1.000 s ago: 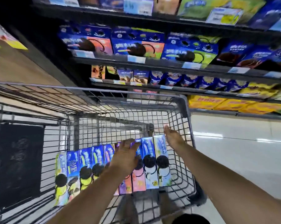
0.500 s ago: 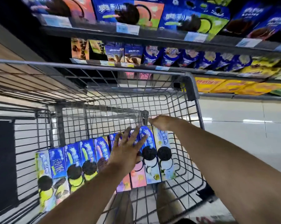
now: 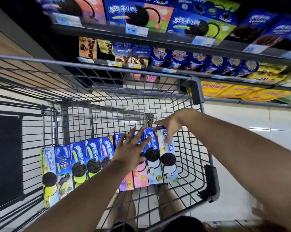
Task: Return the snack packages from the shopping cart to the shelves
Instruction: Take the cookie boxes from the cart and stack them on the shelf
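The left hand, fingers spread flat, is covering the middle of the cookie boxes lying in a row inside the wire shopping cart. The right hand is pinching the far end of the rightmost cookie box. The shelves beyond are showing blurred, cut-off packages.

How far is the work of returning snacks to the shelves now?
Done: nothing visible. In hand: the right hand grips the top end of the rightmost pale-blue cookie box; the spread left hand lies on the middle boxes. Left: the row of cookie boxes in the grey wire shopping cart must go to the shelves.
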